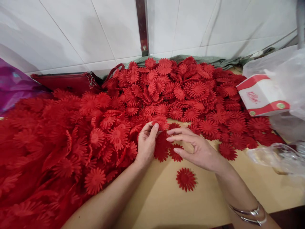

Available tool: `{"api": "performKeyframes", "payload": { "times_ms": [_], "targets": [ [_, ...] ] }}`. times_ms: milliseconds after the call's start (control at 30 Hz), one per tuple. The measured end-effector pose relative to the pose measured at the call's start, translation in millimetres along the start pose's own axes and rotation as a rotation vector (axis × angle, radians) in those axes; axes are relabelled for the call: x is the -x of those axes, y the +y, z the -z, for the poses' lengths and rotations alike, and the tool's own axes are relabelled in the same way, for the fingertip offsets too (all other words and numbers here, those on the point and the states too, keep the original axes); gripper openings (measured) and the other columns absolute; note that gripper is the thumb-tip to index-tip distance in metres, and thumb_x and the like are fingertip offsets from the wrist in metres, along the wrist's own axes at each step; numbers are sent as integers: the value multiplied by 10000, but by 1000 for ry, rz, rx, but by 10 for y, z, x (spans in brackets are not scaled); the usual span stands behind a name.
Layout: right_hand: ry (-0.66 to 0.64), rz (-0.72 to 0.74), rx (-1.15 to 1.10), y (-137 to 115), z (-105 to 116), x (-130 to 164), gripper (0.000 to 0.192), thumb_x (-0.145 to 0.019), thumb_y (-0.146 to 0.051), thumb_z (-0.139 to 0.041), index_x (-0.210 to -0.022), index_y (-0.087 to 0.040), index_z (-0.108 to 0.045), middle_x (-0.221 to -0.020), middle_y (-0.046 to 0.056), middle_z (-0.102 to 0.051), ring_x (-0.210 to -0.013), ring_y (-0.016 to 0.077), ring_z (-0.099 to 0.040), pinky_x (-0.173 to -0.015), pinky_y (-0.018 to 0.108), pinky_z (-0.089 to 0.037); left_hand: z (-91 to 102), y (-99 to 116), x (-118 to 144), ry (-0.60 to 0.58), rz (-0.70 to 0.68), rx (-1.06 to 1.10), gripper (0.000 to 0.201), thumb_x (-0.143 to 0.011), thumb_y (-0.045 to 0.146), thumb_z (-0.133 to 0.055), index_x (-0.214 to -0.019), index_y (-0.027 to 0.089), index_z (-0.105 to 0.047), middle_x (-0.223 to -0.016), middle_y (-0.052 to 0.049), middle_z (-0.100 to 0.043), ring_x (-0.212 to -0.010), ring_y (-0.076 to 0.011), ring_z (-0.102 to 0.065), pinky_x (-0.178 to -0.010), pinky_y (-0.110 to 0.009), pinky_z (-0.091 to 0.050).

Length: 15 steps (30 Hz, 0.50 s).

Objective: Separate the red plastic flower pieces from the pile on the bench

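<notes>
Sorting through red fabric flowers, I have my left hand [146,143] pinched on a small stack of petal pieces [162,144] at the edge of the big pile [166,92], thumb and fingers closed on the top layer near its upper rim. My right hand [197,149] hovers just beside that stack with fingers extended and loose — it grips nothing, though the fingertips [170,139] appear to touch or nearly touch the same piece. One single flower [186,179] lies apart on the bare tan tabletop [162,203], nearer to me than the hands, and I judge it a piece already separated out. As a judgement of progress: the work looks early or at least far from finished, since the loose flat flowers still cover most of the table's far side, while only that one flower sits alone. To my left a heaped mass of flowers on red netting [47,152] fills the surface; whether those are finished pieces I cannot tell. Further off lie a red handbag [69,82] against the tiled wall, a red-and-white box [262,95] at the right, and clear plastic bags [278,156] beside it — none within reach of the fingers now.
</notes>
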State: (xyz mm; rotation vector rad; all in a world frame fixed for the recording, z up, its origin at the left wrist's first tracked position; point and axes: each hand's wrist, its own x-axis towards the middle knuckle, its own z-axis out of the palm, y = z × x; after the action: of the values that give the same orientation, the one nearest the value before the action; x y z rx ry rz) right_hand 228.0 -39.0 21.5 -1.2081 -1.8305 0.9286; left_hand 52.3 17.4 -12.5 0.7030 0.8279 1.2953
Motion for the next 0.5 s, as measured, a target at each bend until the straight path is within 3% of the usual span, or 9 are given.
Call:
{"api": "performKeyframes", "payload": {
  "times_ms": [167,233,367,500],
  "targets": [
    [278,24,-85,40,-51,-20,136,-942,-256,-655,-1057,-293,-717,-1106,28,-717,-1087,185,-659,-1025,371,-500,-19,25,30,-39,-15,-65,265,-759,387,-848,-853,193,-694,-841,32,-660,-791,-92,-584,-832,-219,-465],
    [358,-41,-110,67,-93,-27,204,-908,-299,-706,-1109,-285,-677,-1111,33,-699,-1032,190,-657,-968,368,-520,-41,50,49,-97,-13,-114,255,-755,383,-849,-821,190,-697,-824,29,-658,-781,-97,-575,-821,-222,-464],
    [387,-131,-114,108,-175,-41,387,-833,-357,-789,-1172,-273,-622,-1139,48,-672,-1036,213,-640,-973,399,-510,-67,88,68,-218,-63,-263,237,-741,364,-854,-788,177,-716,-812,9,-652,-784,-119,-577,-787,-236,-462],
    [423,-114,-76,100,-211,-54,492,-810,-327,-808,-1244,-284,-581,-1103,40,-622,-997,204,-616,-933,389,-513,-60,91,62,-271,-45,-304,279,-717,381,-867,-763,172,-689,-788,6,-639,-746,-125,-566,-738,-248,-465]
  ]
}}
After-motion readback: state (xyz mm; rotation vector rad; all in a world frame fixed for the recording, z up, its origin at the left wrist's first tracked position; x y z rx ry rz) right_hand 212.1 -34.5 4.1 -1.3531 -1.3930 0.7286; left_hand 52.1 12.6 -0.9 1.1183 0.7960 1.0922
